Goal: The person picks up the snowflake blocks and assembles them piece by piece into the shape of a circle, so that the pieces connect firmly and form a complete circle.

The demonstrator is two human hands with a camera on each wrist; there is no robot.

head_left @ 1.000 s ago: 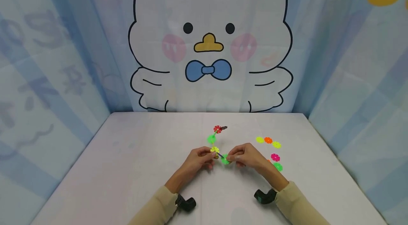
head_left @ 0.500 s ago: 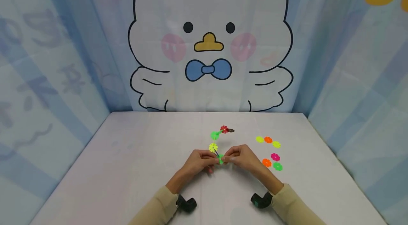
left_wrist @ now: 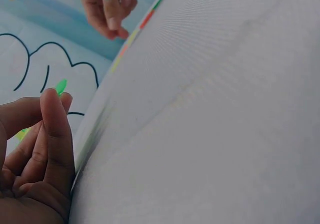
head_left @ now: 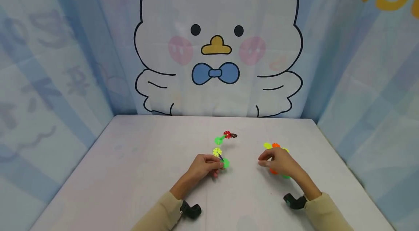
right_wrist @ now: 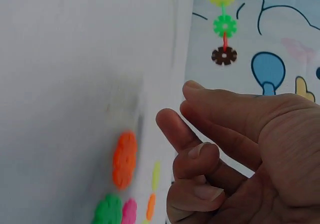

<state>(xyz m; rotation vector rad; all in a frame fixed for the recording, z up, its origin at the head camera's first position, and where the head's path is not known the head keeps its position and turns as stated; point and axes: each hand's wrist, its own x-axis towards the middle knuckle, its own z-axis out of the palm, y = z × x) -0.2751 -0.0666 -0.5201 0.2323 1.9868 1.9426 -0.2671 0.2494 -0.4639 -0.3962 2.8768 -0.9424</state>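
Observation:
My left hand (head_left: 202,167) pinches a green snowflake disc (head_left: 226,163) between thumb and fingers. This disc ends a chain of interlocked notched discs. From it the chain runs through a dark purple disc (head_left: 220,157), a yellow disc (head_left: 217,151), another green disc (head_left: 218,140) and a red disc (head_left: 227,134) to a brown disc (right_wrist: 224,56). My right hand (head_left: 282,160) hovers over loose discs at the right, holding nothing, its thumb and index finger apart. Beneath it, an orange disc (right_wrist: 124,160) and a green one (right_wrist: 108,210) show in the right wrist view.
A yellow disc (head_left: 267,145) and an orange disc (head_left: 276,145) lie past my right hand. A pink disc (right_wrist: 129,211), hidden in the head view, shows in the right wrist view. The white table (head_left: 147,143) meets a printed curtain (head_left: 157,49) at the back.
My right hand has let go of the green disc at the chain's end and moved right over the loose discs. The left hand stays near the middle, still pinching that disc.

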